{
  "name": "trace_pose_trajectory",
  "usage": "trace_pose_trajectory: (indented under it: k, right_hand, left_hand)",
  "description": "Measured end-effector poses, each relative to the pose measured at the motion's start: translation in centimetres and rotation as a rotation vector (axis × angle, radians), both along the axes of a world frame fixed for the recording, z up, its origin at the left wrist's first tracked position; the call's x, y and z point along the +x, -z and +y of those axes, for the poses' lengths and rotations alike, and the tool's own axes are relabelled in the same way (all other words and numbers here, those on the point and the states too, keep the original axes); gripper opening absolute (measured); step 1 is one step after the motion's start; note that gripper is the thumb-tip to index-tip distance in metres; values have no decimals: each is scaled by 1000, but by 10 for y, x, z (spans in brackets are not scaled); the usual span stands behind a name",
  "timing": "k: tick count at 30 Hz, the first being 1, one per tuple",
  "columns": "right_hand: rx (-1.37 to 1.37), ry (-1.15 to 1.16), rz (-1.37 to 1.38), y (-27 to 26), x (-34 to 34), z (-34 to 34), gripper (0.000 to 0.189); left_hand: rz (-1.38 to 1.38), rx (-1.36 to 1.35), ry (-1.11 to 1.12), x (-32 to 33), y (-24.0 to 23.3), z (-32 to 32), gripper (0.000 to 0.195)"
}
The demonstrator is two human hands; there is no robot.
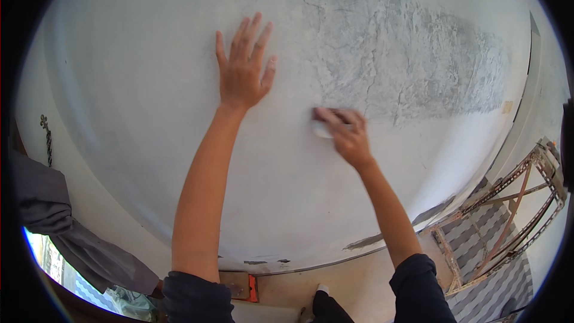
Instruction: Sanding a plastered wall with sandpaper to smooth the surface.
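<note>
A white-painted plaster wall (pixel 278 179) fills most of the view. My left hand (pixel 244 63) rests flat against it, fingers spread and holding nothing. Lower and to the right, my right hand (pixel 347 134) grips a small sanding pad (pixel 322 130) with a dark reddish-brown edge and a whitish part. Both the hand and the pad are motion-blurred, and the pad's working face is hidden against the wall. Just above and right of it spreads a rough grey patch (pixel 403 54) of cracked, streaky plaster, where the white coat is uneven.
A rusty perforated-metal frame (pixel 506 215) stands at the right over striped floor tiles (pixel 480 233). A grey curtain (pixel 40 193) hangs knotted at the left beside a bright window. At the wall's foot lies a box (pixel 235 285) with an orange edge. Peeled paint (pixel 363 242) marks the base.
</note>
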State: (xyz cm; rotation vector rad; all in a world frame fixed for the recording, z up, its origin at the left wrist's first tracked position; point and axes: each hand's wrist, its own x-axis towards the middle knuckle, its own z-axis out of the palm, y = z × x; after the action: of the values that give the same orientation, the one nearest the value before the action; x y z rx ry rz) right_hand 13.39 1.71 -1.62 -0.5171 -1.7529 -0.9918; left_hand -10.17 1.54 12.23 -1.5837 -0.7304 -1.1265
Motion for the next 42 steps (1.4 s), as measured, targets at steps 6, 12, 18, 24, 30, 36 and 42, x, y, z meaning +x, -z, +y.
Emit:
trace_pose_trajectory:
  k: [6,12,18,24,30,36,42]
  right_hand:
    - [-73,88,533,47,18,3,53]
    - [-130,57,299,32,-35,-8,28]
    - [-87,46,-35,16,53,-2,17]
    - [-75,-15,30,22,38,1,20]
    - [-127,-48,-174,8,-45,-13,23]
    - [-97,41,-116,20,38,-2,31]
    - [-100,77,-31,20,79,-7,33]
  left_hand:
    - [29,-67,-3,14,34,4,54]
    - [4,-83,-30,9,34,3,54]
    - [5,-83,-56,5,35,3,54]
    - [7,-72,-38,12,36,4,53]
    - [11,-88,-55,9,34,2,53]
    - [7,-92,-44,6,36,1,52]
    - [5,-69,-37,12,35,2,53]
